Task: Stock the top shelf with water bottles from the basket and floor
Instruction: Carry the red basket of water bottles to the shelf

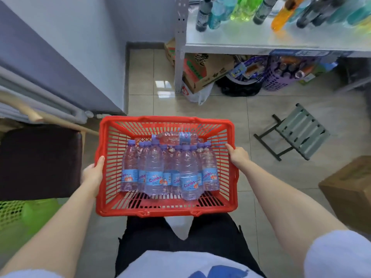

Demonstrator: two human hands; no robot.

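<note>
Top: white short-sleeved shirt (pixel 180 263) with a blue printed shape low on the front
Sleeves: pale, ending above the elbows, forearms bare
Legs: black trousers (pixel 212 233)
Hands: left hand (pixel 92 174) and right hand (pixel 239 156) bare, no gloves

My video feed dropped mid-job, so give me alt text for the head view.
Both hands hold a red basket by its side rims, left hand and right hand, with water bottles standing inside and one lying behind them. A white shelf of coloured drink bottles is ahead right; a folding stool lies on the tiled floor.
</note>
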